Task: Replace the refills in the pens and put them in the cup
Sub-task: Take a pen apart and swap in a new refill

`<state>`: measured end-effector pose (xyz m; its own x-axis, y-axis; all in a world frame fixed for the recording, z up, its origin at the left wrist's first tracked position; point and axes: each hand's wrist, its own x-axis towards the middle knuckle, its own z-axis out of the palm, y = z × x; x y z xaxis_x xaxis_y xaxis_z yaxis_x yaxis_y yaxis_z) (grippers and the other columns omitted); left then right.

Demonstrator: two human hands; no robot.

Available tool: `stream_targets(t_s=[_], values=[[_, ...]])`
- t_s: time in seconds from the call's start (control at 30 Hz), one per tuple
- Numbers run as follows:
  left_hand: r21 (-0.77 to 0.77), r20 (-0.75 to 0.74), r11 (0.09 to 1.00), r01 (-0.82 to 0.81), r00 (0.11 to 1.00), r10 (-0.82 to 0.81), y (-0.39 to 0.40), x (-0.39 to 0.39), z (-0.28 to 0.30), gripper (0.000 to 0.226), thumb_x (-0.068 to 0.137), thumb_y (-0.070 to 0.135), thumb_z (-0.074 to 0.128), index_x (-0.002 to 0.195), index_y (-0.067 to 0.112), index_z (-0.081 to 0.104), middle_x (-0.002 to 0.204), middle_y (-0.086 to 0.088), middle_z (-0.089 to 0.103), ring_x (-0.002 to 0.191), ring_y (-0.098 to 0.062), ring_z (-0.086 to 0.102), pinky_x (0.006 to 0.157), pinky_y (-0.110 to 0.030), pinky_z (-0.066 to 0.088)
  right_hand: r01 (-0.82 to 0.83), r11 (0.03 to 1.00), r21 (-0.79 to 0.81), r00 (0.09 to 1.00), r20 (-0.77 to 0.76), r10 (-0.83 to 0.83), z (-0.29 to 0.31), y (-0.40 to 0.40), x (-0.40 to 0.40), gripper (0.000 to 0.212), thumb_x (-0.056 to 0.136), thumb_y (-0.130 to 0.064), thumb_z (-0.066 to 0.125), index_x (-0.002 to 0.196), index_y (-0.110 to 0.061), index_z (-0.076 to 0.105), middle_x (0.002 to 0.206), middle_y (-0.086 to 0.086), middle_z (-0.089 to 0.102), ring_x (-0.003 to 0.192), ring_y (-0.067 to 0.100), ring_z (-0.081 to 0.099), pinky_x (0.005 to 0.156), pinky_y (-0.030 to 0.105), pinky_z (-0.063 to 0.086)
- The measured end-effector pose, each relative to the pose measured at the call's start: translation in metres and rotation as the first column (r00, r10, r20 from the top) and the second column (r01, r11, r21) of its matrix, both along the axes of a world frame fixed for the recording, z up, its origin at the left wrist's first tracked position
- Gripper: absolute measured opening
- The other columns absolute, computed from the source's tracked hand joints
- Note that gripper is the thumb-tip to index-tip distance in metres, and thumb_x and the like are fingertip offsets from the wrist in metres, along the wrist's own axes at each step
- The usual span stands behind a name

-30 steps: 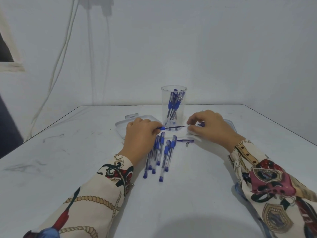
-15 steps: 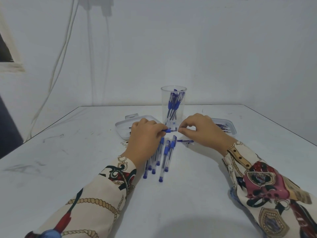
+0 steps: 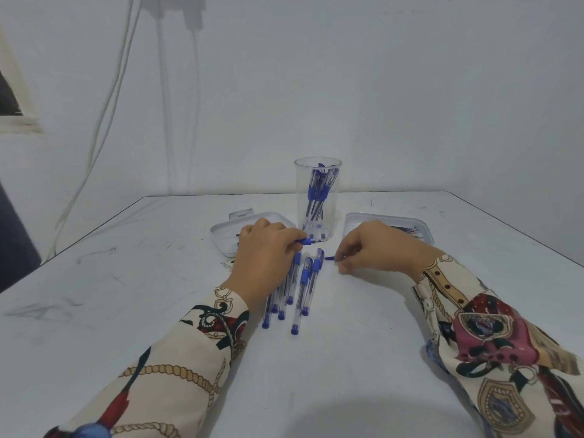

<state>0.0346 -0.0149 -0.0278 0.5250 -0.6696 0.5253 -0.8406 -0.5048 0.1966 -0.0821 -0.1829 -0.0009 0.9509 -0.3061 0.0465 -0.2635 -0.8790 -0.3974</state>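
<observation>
The clear cup [image 3: 317,197] at the middle back of the table [image 3: 126,311] serves as the landmark. Left of the cup and slightly nearer lies an open white tray [image 3: 221,238], with a few dark bits in it too small to name. The left hand [image 3: 264,252] sits in front of that tray, just left of the cup's base, fingers curled round a pen body [image 3: 304,241]. Only the blue end of the body pokes out past the fingers, and its long axis runs roughly left to right, pointing toward the other hand. In front of the cup, partly under the left wrist, a loose row of blue pens [image 3: 300,284] lies with long axes running away from the person toward the cup.

Right of that row, just in front of the cup and slightly to its right, the right hand [image 3: 373,248] pinches a small blue piece [image 3: 329,257] at its fingertips; it looks like a pen tip or cap, too small to say which. The piece points leftward at the held pen body, close to it but apart. Behind the right hand, right of the cup, lies a second white tray [image 3: 420,226] holding what look like thin refills.

The coming move likely turns on lining the small piece up with the open end of the pen body, as the two sit slightly offset. The cup, already holding several pens, stands just behind both hands.
</observation>
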Motion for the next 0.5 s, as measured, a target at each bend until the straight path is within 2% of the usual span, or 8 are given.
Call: stream_targets(t_s=[0.1, 0.2, 0.27, 0.37, 0.5], values=[[-0.009, -0.005, 1.000, -0.001, 1.000, 0.001, 0.0004, 0.0003, -0.0001, 0.029, 0.098, 0.030, 0.042, 0.121, 0.035, 0.059, 0.113, 0.008, 0.063, 0.106, -0.016, 0.045, 0.094, -0.034, 0.026, -0.010, 0.999, 0.037, 1.000, 0.026, 0.009, -0.0016, 0.0004, 0.0006, 0.008, 0.079, -0.024, 0.074, 0.081, -0.031, 0.074, 0.077, -0.018, 0.068, 0.076, 0.000, 0.062, 0.071, 0.018, 0.044], [-0.016, 0.001, 1.000, -0.002, 1.000, 0.002, 0.0003, 0.0007, 0.0002, 0.029, 0.098, 0.030, 0.042, 0.121, 0.035, 0.059, 0.114, 0.008, 0.063, 0.107, -0.016, 0.045, 0.093, -0.034, 0.026, 0.053, 0.981, 0.186, 0.977, 0.196, -0.090, -0.0003, -0.0013, 0.0016, 0.005, 0.080, -0.019, 0.074, 0.078, -0.024, 0.073, 0.075, -0.011, 0.069, 0.071, 0.004, 0.064, 0.067, 0.018, 0.045], [-0.024, 0.000, 1.000, 0.002, 1.000, -0.002, 0.0006, 0.0004, 0.0008, 0.029, 0.098, 0.029, 0.043, 0.121, 0.034, 0.060, 0.113, 0.008, 0.064, 0.106, -0.017, 0.045, 0.093, -0.034, 0.026, 0.079, 0.918, 0.389, 0.928, 0.307, -0.210, -0.0006, -0.0040, 0.0029, 0.008, 0.079, -0.013, 0.075, 0.076, -0.020, 0.072, 0.071, -0.006, 0.071, 0.066, 0.008, 0.064, 0.068, 0.020, 0.050], [-0.037, 0.002, 0.999, 0.013, 1.000, -0.013, 0.0015, -0.0003, 0.0008, 0.029, 0.097, 0.028, 0.044, 0.120, 0.033, 0.060, 0.109, 0.007, 0.065, 0.105, -0.017, 0.045, 0.093, -0.034, 0.026, 0.005, 0.744, 0.668, 0.900, 0.321, -0.294, -0.0034, -0.0055, 0.0032, 0.007, 0.079, -0.003, 0.074, 0.080, -0.010, 0.072, 0.076, 0.008, 0.072, 0.065, 0.013, 0.066, 0.067, 0.023, 0.050], [-0.027, 0.009, 1.000, 0.009, 1.000, -0.008, 0.0011, 0.0000, 0.0003, 0.029, 0.097, 0.030, 0.043, 0.121, 0.034, 0.059, 0.110, 0.007, 0.064, 0.104, -0.017, 0.044, 0.091, -0.033, 0.026, -0.008, 0.681, 0.732, 0.921, 0.271, -0.281, -0.0063, -0.0028, 0.0062, 0.011, 0.081, -0.005, 0.072, 0.092, -0.003, 0.071, 0.083, 0.009, 0.074, 0.066, 0.010, 0.068, 0.055, 0.017, 0.049]])
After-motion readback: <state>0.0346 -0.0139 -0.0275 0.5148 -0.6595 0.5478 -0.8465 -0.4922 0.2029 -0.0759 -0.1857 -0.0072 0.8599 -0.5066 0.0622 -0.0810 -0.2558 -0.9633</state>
